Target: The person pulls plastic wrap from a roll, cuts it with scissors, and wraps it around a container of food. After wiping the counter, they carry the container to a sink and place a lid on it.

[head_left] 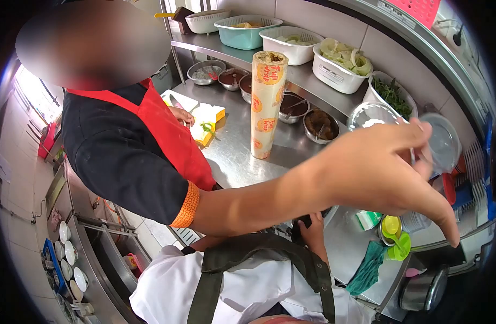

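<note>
My right hand (313,235) is at the front edge of the steel counter, low in the view. Its fingers curl around a small black object (298,231) that I cannot make out. Of my left arm, a white sleeve and a bit of forearm show; a co-worker's outstretched arm crosses above, and the left hand itself is hidden. That co-worker's hand (388,167) reaches over the counter toward a clear plastic bowl (443,141). Upright behind the arm stands a tall roll of printed wrapping paper (268,108).
Metal bowls of sauce (320,125) line the back of the steel counter (232,154). Tubs of cut vegetables (342,65) fill the shelf above. A yellow box (207,121) lies by the co-worker's other hand. At right are a green cloth (367,268) and a green ladle (400,245).
</note>
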### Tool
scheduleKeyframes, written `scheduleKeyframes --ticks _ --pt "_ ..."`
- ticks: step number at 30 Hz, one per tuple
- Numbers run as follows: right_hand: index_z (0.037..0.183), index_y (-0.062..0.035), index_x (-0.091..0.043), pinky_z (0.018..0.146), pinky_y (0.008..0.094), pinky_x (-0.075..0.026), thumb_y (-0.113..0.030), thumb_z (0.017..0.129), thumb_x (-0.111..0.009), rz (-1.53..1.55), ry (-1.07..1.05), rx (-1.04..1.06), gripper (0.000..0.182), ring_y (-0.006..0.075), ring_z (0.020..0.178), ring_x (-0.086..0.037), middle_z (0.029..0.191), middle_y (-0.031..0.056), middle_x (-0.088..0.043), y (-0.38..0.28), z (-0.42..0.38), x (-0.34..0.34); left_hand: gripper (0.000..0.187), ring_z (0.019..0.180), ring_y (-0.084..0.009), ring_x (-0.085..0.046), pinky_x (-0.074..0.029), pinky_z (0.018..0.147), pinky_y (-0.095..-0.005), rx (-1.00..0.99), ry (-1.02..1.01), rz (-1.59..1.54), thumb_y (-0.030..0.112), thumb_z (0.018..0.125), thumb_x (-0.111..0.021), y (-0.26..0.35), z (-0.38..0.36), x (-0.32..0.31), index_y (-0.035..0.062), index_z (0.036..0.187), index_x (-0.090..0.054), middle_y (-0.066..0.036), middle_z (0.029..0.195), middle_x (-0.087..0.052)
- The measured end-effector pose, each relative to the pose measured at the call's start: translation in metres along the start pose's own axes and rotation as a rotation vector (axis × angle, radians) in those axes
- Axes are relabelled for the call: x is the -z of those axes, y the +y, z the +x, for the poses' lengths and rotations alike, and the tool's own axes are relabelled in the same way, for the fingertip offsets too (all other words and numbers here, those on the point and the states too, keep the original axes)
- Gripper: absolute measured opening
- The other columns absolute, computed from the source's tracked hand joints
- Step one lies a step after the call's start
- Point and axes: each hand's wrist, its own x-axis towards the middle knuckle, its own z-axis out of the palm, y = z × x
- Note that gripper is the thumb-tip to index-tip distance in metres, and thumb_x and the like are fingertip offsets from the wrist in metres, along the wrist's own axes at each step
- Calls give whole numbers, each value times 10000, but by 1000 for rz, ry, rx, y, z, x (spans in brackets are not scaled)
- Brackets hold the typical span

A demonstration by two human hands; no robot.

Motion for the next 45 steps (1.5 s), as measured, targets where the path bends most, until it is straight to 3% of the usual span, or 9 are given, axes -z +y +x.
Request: scheduleKeyframes --ticks 10,19,24,27,29,32,35,38,45 --pt "1133 -93 -493 949 485 -288 -191 642 -679 -162 31 -227 534 372 1166 -331 1261 167 -371 18 -4 3 577 1042 -255 -489 -413 807 -402 88 140 335 515 828 -459 3 -3 77 61 1182 -433 -133 1175 -477" --pt "1278 -100 -342 953 591 -211 -322 705 -655 -208 3 -398 690 400 1239 -224 1351 215 -248 37 -5 11 594 1032 -261 -499 -430 788 -398 220 336 652 523 832 -453 -114 -57 209 40 1178 -441 -155 1155 -491" --pt "1314 -116 -311 965 581 -205 -427 759 -579 -166 11 -474 690 403 1263 -195 1367 219 -227 51 -6 11 604 1026 -265 -505 -439 777 -395 305 406 570 528 834 -450 -145 -92 252 29 1175 -445 -167 1143 -498" --pt "1331 -126 -296 977 568 -202 -465 795 -516 -225 86 -555 671 399 1261 -200 1406 180 -177 56 -8 28 647 1076 -290 -480 -418 825 -412 363 461 415 559 818 -453 -143 -98 234 60 1228 -412 -183 1197 -472" --pt "1336 -129 -288 976 573 -203 -470 795 -512 -283 135 -672 677 403 1260 -201 1411 177 -167 74 -23 42 667 1091 -292 -464 -375 875 -413 268 684 462 585 804 -450 -142 -109 186 102 1257 -371 -167 1202 -467" --pt "1332 -142 -295 966 589 -213 -467 784 -526 -470 286 -864 678 397 1259 -211 1404 175 -193 113 -54 75 667 1130 -287 -434 -333 912 -415 302 577 389 569 815 -436 -145 -111 189 108 1285 -334 -134 1223 -460" --pt "1330 -171 -308 928 608 -235 -485 760 -553 -641 348 -1169 696 394 1232 -252 1385 175 -232 158 -98 120 667 1143 -274 -427 -326 917 -417 283 619 421 565 820 -426 -136 -111 138 101 1291 -338 -136 1235 -452" --pt "1313 -180 -346 961 597 -215 -515 759 -530 -658 428 -1441 674 384 1263 -224 1377 164 -271 192 -141 152 682 1127 -270 -451 -321 933 -406 323 578 471 564 828 -402 -138 -112 188 82 1306 -337 -145 1249 -451" --pt "1352 -244 -298 994 595 -142 -516 821 -425 -768 498 -1206 610 338 1305 -182 1421 94 -230 253 -169 120 628 1088 -271 -482 -361 924 -384 353 645 590 514 872 -359 -129 -107 144 69 1314 -316 -158 1244 -452"
